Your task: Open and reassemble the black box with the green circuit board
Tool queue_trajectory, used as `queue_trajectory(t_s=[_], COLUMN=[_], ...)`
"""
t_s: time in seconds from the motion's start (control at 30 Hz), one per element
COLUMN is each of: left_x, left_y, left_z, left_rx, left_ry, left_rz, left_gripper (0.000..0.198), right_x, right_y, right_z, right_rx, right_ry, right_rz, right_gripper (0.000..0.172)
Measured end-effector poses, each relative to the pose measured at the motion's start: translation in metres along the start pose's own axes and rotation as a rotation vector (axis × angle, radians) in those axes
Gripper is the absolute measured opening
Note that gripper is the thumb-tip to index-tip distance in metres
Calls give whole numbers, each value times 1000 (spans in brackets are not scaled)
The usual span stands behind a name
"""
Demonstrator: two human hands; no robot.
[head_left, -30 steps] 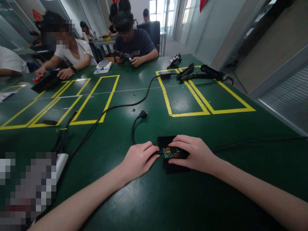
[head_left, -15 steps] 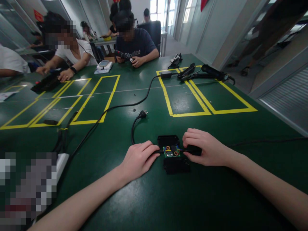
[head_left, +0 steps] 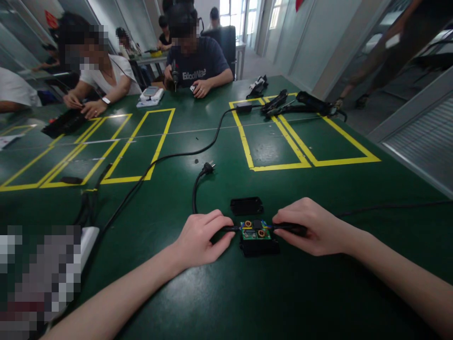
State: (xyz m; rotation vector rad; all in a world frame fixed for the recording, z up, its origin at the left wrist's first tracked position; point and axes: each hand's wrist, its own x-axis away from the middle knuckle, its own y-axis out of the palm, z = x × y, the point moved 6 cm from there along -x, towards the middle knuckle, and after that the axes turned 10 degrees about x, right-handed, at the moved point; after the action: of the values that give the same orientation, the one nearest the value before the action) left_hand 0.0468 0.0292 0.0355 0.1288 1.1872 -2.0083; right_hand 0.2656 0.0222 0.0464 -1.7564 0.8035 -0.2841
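A small green circuit board (head_left: 255, 231) with copper coils hangs between two black cables. My left hand (head_left: 208, 237) is closed on the left cable (head_left: 229, 228), close to the board. My right hand (head_left: 311, 227) pinches the right cable (head_left: 288, 228), and coloured wires show where it meets the board. Just below the board, partly covered by it, lies one black housing half (head_left: 260, 247). The other black housing half (head_left: 247, 205) lies beyond the board on the table. Past my left hand, a black power plug (head_left: 208, 167) rests on its bent cord.
Yellow tape outlines (head_left: 279, 167) mark the green table (head_left: 226, 297). Black tools and cables (head_left: 300, 104) lie at the far right. A long black cord (head_left: 184, 155) crosses the left side. Co-workers sit opposite, one holding a power screwdriver (head_left: 174, 75). Someone stands at far right.
Both hands have moved the board and cables slightly toward me, away from the far housing half and over the near one. The co-worker opposite has turned the screwdriver downward.
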Motion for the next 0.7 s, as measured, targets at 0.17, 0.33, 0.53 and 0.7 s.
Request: queue_trajectory(t_s=[0.17,0.33,0.53,0.7], left_x=[2,3,1,1], left_y=[5,9,11,11], left_z=[4,8,7,3], left_rx=[33,51,31,-12], left_ry=[56,99,107,62], left_rz=[-94,-165,-164,-134], left_gripper=[12,12,14,14], right_x=[0,-1,-1,-2], right_y=[1,4,8,10], right_z=[-7,-10,-6,-1], right_rx=[-64,-128,-135,-90], right_ry=[-33,-35,26,62], right_rz=[-37,-90,-151,-163], right_gripper=[20,19,20,17])
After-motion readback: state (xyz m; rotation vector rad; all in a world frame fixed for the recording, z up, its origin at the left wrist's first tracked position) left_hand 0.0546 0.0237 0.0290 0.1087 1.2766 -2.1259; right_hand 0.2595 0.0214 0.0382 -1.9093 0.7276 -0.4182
